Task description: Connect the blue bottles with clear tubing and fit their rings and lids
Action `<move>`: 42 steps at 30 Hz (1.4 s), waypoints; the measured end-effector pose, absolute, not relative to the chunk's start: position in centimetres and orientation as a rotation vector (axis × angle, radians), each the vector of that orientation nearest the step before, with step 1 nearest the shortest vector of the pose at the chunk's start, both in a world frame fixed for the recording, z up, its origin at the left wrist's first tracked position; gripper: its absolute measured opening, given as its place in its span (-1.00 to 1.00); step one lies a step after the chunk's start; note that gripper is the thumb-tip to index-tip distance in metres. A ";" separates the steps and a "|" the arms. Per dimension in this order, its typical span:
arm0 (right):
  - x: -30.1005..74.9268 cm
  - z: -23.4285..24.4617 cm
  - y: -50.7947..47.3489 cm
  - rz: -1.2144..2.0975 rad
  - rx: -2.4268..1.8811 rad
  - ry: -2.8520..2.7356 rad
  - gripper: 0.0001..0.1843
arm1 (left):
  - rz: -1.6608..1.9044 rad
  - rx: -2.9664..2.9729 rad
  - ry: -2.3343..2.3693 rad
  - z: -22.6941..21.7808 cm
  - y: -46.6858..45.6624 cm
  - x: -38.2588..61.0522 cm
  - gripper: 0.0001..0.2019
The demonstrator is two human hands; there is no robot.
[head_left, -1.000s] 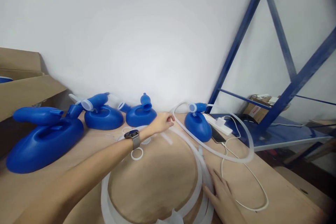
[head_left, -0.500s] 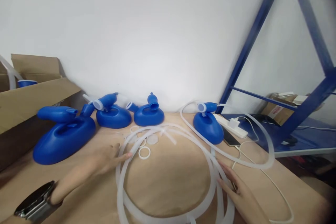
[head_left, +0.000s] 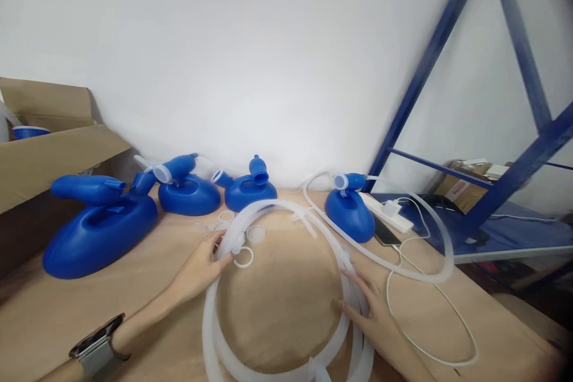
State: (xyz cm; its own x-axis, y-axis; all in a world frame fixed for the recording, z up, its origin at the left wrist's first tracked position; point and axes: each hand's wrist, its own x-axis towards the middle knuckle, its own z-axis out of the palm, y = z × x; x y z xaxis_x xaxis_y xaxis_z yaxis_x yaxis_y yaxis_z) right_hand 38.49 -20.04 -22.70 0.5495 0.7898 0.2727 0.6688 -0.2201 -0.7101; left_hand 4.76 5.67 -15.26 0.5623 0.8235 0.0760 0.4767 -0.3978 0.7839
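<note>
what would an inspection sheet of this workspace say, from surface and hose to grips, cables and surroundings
Surface: brown tabletop, along a white wall.
Job's things: coiled whitish hose on the tabletop; four blue bottles stand farther back.
Clutter: white rings near the hose; phone at right.
Grips: left grip touches the hose's left side, right grip its right; tightness unclear.
Cables: white cable loops right of the hose; power strip behind the phone.
Surroundings: open cardboard box left, blue metal frame right.
</note>
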 end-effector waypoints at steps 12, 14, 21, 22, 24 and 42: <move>39.6 -22.5 -21.5 -0.045 -1.916 -0.967 -0.49 | 0.548 2.108 0.845 -16.4 4.9 12.3 -0.41; 39.7 -22.2 -21.8 -0.067 -1.933 -0.936 -0.49 | 0.542 2.133 0.830 -16.8 4.5 13.2 -0.37; 39.9 -22.8 -21.8 -0.092 -1.942 -0.979 -0.47 | 0.515 2.261 0.870 -18.0 4.3 14.4 -0.34; 39.9 -23.1 -21.7 -0.085 -1.935 -1.007 -0.45 | 0.509 2.281 0.884 -18.0 4.5 14.3 -0.33; 39.9 -23.6 -21.5 -0.067 -1.929 -1.049 -0.41 | 0.488 2.318 0.921 -18.1 5.1 14.0 -0.33; 38.8 -24.2 -20.7 0.078 -1.946 -1.266 -0.45 | 0.306 2.434 1.211 -16.5 5.5 6.8 -0.28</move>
